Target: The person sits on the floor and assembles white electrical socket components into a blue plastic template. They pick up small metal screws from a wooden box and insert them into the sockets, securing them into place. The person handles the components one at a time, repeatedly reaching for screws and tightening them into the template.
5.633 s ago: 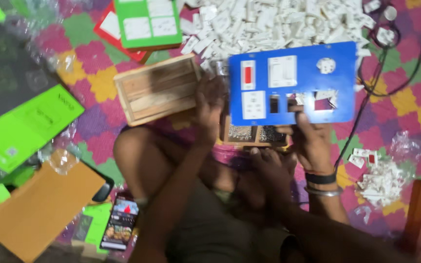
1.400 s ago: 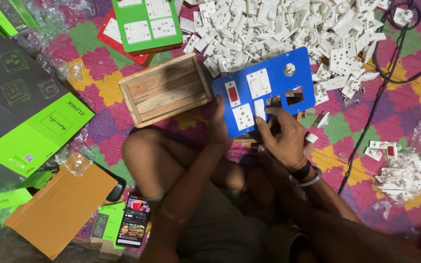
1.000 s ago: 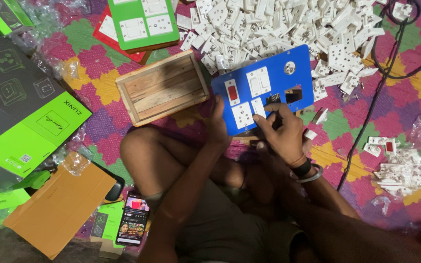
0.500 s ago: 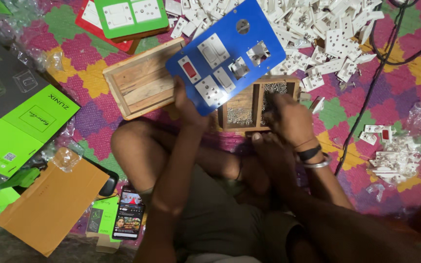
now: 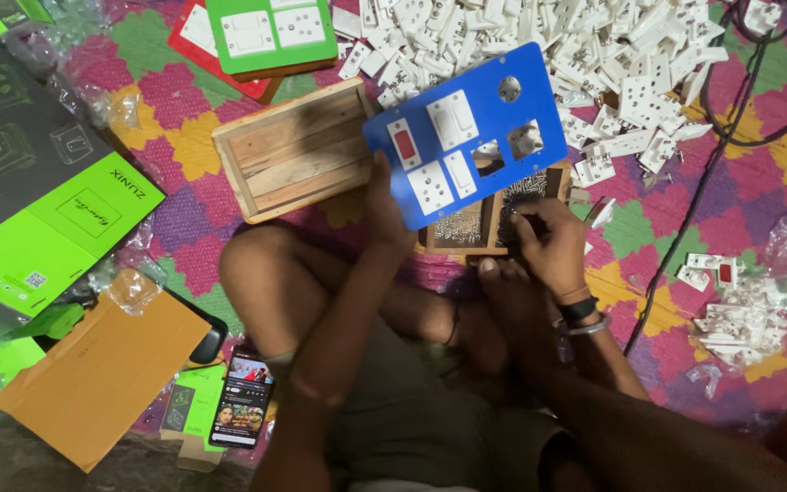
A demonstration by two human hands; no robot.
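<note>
Head view: blue switch plate [image 5: 466,137] is held tilted by the left hand [image 5: 384,205], closed on its near-left edge, above the mat. Right hand [image 5: 548,246] is pinched over the small compartment tray [image 5: 466,228]; contents cannot be told. A steadier plate grip is advised.

Light is soft and fairly even, brightest over the far heap of white switch parts [image 5: 539,36], which look slightly washed out. The near edge and right corner fall dim. Shadows are faint. Detail stays reasonably sharp, softening slightly towards the edges.
</note>
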